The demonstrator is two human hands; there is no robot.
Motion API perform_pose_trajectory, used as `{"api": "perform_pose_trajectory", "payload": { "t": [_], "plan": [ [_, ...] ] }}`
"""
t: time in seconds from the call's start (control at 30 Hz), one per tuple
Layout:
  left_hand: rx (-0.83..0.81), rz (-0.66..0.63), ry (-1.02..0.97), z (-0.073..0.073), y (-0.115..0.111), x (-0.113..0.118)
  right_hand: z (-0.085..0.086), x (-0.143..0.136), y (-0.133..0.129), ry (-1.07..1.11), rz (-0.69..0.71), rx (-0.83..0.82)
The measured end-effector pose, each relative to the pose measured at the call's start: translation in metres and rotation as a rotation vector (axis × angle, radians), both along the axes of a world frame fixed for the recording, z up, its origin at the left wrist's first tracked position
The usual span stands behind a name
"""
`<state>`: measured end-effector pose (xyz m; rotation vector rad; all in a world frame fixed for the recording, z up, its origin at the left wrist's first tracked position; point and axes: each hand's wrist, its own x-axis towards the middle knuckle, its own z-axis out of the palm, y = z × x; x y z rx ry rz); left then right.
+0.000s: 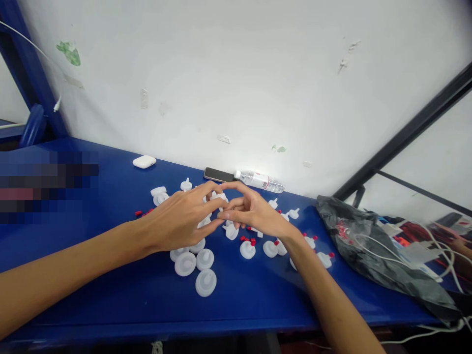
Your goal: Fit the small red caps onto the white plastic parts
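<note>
Above the blue table [147, 295], my left hand [188, 214] is closed on a white plastic cap [220, 196] near its fingertips. My right hand [254, 211] meets it from the right, fingers bent and pressed together at the same spot; what they pinch is too small to name. Under and around both hands lie several white round caps with nozzles, such as one near the front [205, 282]. Some on the right have red tips, like the red-tipped cap [248, 249]. Small red pieces [138, 213] lie left of my left hand.
A black phone [219, 175] and a clear bottle [260, 180] lie along the wall. At the back left is a white case [144, 162]. A dark plastic bag [383, 263] with cables and red pieces covers the right end, below a black metal bar [401, 132].
</note>
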<state>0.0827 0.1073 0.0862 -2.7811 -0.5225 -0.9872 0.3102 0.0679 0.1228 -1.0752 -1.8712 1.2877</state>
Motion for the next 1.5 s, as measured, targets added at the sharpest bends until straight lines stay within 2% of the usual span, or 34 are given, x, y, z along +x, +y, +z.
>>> {"api": "perform_pose_trajectory", "payload": {
  "t": [0.47, 0.7, 0.87, 1.0, 1.23, 1.5],
  "plan": [
    [0.079, -0.009, -0.005, -0.002, 0.001, 0.0, 0.002, -0.001, 0.0, -0.013, -0.032, -0.006],
    [0.023, -0.013, -0.086, 0.001, 0.0, 0.002, 0.004, 0.0, -0.003, 0.004, -0.036, 0.031],
    [-0.034, -0.068, -0.148, 0.0, 0.002, 0.001, 0.005, -0.001, -0.005, -0.016, -0.044, 0.042],
    [-0.07, -0.116, -0.168, 0.005, 0.001, 0.002, 0.004, -0.002, -0.004, -0.03, -0.036, 0.027],
    [-0.062, -0.145, -0.225, 0.01, -0.002, 0.002, 0.004, -0.004, -0.005, -0.019, -0.029, 0.003],
    [-0.011, -0.137, -0.181, 0.009, -0.002, 0.001, 0.001, -0.003, -0.004, 0.022, 0.006, 0.007]
  ]
}}
